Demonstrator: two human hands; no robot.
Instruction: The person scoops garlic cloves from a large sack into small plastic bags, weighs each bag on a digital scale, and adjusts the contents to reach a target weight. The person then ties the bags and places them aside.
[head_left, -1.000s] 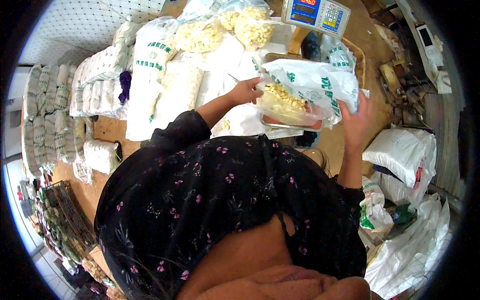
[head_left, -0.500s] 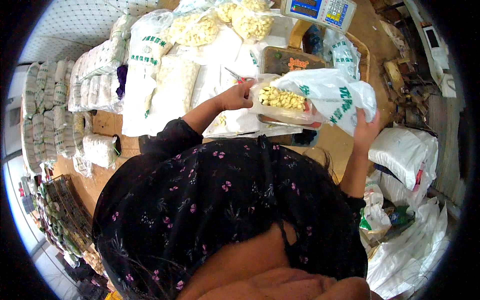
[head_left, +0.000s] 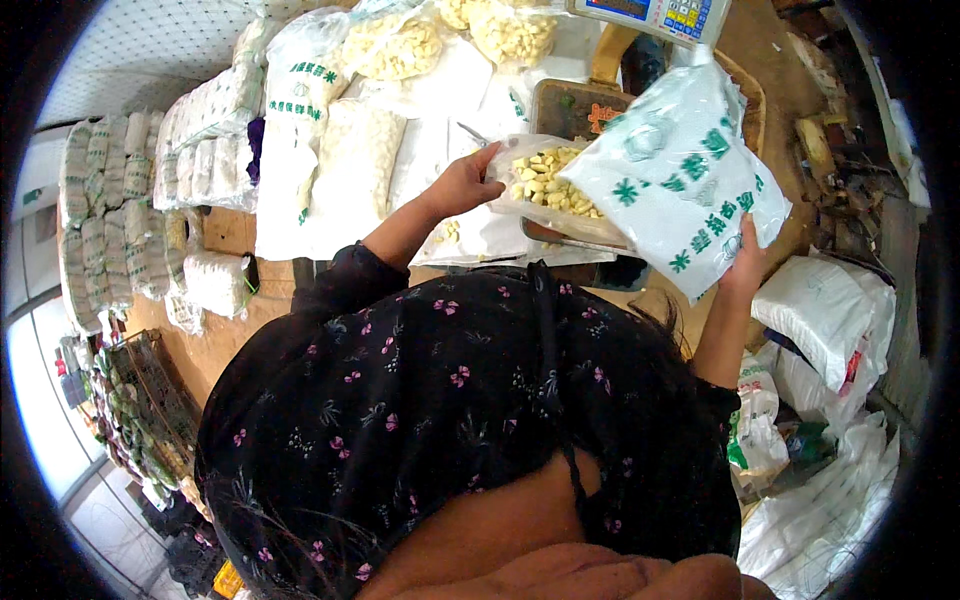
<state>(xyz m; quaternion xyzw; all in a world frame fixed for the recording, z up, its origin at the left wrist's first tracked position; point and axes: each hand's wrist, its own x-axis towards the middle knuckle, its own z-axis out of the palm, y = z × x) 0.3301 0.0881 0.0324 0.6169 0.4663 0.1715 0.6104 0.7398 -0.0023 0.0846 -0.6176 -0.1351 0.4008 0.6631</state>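
Observation:
A clear plastic bag of pale yellow peeled garlic cloves lies on the scale in front of me. My left hand pinches the left edge of this bag. In my right hand, gripped at its lower right corner, is a white plastic bag with green print. It spreads out broad and flat-looking, and its left corner covers part of the cloves. Behind it the dark pan of the scale shows in part.
The scale's display and keypad stand at the far side. Full bags of garlic lie on the white-covered table, with a long filled bag to the left. Stacked white packs fill the far left. White sacks stand at right.
The white printed bag has been raised and spread out, its printed face now turned more fully toward me. My right hand has shifted slightly right and down with it. My left hand stays nearly in place.

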